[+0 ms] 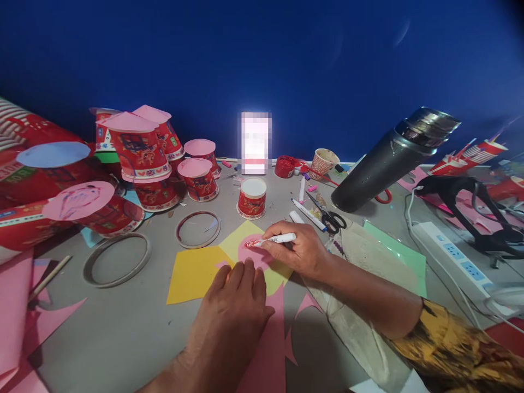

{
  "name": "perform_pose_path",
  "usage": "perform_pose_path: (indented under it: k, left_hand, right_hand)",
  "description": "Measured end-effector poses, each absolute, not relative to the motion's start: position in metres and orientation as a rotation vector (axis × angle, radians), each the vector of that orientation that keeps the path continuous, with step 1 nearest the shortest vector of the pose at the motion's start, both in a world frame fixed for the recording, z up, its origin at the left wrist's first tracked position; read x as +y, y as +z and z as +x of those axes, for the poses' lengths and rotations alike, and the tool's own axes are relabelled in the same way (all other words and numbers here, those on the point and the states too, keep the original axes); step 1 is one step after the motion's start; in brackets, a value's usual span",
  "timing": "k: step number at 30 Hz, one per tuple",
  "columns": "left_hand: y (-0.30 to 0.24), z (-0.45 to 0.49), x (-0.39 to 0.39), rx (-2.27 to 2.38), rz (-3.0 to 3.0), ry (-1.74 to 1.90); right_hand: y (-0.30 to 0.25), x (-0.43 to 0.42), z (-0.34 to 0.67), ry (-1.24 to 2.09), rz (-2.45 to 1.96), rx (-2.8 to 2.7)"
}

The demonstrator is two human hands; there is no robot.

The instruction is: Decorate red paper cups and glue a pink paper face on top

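Observation:
My right hand [301, 251] is closed around a white marker [278, 239], and the marker's tip touches a small pink paper circle [251, 252]. That circle lies on a pale yellow sheet [241, 232], which overlaps an orange-yellow sheet [192, 273]. My left hand [235, 303] lies flat, fingers together and stretched out, pressing on the papers just below the pink circle. A red paper cup [251, 197] stands upside down just beyond the sheets.
Several red paper cups with pink paper lids [141, 144] are piled at the back left. Two tape rings [117, 259] [198, 229] lie on the grey table. Scissors [329, 218], a dark flask [388, 161] lying on its side, a power strip [454, 254] and pink paper scraps [24, 305] surround the work spot.

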State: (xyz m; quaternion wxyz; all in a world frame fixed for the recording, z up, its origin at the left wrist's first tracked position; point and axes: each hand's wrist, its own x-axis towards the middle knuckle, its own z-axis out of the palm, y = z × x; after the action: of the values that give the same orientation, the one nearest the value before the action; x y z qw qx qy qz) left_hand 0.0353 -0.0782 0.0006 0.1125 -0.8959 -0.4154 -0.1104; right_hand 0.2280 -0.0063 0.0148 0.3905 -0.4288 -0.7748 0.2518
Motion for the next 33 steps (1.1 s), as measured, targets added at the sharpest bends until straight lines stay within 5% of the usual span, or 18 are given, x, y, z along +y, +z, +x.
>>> perform_pose_path:
  k: [21, 33]
  left_hand:
    - [0.004, 0.037, -0.077, -1.250, -2.628, -0.346]
    - [0.005, 0.023, -0.073, -1.067, -2.669, -0.217]
  right_hand:
    - [0.020, -0.006, 0.233, 0.709, -1.215, -1.835]
    - [0.020, 0.003, 0.248, 1.286, -1.109, -1.396]
